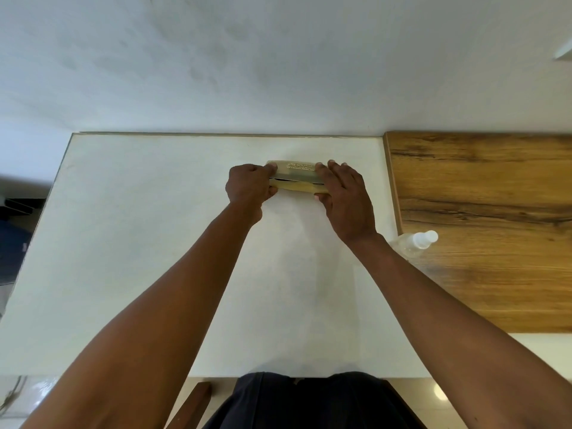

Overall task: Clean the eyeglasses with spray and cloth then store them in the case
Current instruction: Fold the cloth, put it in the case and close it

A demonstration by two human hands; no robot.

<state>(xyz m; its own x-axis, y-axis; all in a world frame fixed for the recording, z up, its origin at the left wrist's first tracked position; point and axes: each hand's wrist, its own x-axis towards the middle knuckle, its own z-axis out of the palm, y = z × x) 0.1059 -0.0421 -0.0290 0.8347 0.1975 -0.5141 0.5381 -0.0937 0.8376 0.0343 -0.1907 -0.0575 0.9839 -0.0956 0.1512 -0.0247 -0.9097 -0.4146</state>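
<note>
We see the tan case (295, 178) lying on the white worktop (139, 243), its lid slightly ajar. The left hand (249, 187) and right hand (343, 196) each grip one end, fingers curled over the lid and thumbs beneath. A spray bottle (413, 241) lies just right of the right wrist.

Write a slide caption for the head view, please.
Both hands, left and right, grip the nearly closed case on the white table.

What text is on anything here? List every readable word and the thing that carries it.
Pale printed lines on the lid of the tan case, held at its ends by the left hand and right hand: too blurred to read.
Spray bottle: no text visible.
</note>
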